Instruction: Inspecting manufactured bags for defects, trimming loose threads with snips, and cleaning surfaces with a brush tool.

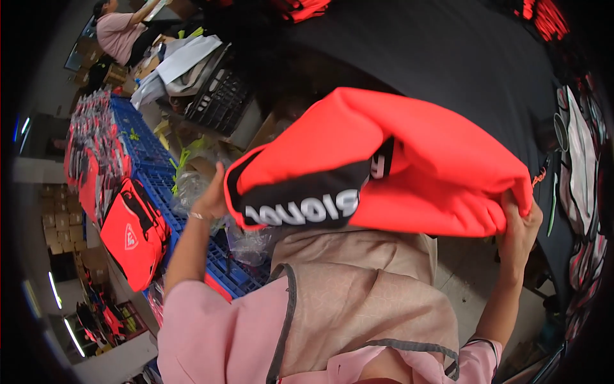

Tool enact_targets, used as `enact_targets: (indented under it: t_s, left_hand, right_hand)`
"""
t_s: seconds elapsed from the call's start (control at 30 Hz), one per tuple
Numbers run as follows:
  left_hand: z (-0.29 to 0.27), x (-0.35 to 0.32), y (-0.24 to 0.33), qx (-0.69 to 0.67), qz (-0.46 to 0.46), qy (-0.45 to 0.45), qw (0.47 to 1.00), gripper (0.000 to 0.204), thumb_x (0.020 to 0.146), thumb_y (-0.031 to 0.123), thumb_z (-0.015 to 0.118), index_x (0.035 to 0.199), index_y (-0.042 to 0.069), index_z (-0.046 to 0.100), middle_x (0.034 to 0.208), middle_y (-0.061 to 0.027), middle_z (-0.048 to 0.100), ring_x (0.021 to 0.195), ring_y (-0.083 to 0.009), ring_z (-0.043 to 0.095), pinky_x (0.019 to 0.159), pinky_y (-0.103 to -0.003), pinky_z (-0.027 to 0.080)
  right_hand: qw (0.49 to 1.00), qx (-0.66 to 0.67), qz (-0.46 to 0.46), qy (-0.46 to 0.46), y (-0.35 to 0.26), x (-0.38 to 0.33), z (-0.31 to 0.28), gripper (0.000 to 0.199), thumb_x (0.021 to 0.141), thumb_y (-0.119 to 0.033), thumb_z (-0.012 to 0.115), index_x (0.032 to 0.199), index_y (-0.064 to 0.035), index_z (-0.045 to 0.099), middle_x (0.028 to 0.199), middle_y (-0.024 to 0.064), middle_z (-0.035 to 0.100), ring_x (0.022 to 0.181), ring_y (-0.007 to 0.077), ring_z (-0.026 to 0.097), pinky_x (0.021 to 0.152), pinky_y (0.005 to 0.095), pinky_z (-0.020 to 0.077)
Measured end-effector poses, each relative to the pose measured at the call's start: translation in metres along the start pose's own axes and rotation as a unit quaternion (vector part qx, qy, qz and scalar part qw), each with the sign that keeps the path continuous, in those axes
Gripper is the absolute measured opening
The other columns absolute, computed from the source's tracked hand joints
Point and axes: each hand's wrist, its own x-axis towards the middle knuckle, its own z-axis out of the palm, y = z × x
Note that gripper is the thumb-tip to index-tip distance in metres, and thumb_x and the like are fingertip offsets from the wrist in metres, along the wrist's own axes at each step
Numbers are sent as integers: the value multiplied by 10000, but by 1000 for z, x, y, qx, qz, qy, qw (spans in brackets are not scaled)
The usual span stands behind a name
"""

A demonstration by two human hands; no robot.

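I hold the red bag [409, 160] above my apron [358, 288], over the black table's [460, 57] near edge. My left hand [214, 195] grips its black-banded end, fingers hidden behind the fabric; my right hand [519, 224] clenches the opposite corner. The bag's underside is hidden.

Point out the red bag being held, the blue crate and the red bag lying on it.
red bag in the hands [441, 173], head view, on its plain red panel.
blue crate [150, 157], head view, on its bare lattice top.
red bag on the crate [131, 240], head view, on its front face.
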Motion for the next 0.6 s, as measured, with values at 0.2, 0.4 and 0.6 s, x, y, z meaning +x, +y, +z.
enact_targets:
  t_s: [0.2, 0.4, 0.6]
  left_hand:
    - [79, 10, -54, 210, 308, 229, 899, 568, 800, 227, 774, 1256, -10, 532, 1217, -108, 608, 1085, -191, 581, 943, -353, 467]
    - [91, 4, 53, 363, 422, 239, 796, 287, 733, 119, 806, 948, -37, 698, 887, -45, 723, 773, -93, 629, 727, -269, 515]
    - [114, -128, 42, 422, 403, 124, 803, 228, 661, -20, 685, 887, -35, 711, 850, -25, 716, 733, -70, 599, 691, -224, 500]
  right_hand:
    - [996, 55, -61, -40, -28, 17, 38, 181, 897, -143, 670, 895, 36, 644, 779, -52, 571, 719, 29, 472, 654, 194, 392]
    - [992, 100, -67, -41, -37, 29, -6, 149, 925, -141, 645, 943, 1, 686, 816, -37, 640, 748, 33, 569, 684, 205, 466]
    - [985, 160, -59, -38, 51, 41, -42, 189, 918, -158, 653, 1026, -9, 693, 899, -21, 676, 806, 49, 608, 716, 220, 492]
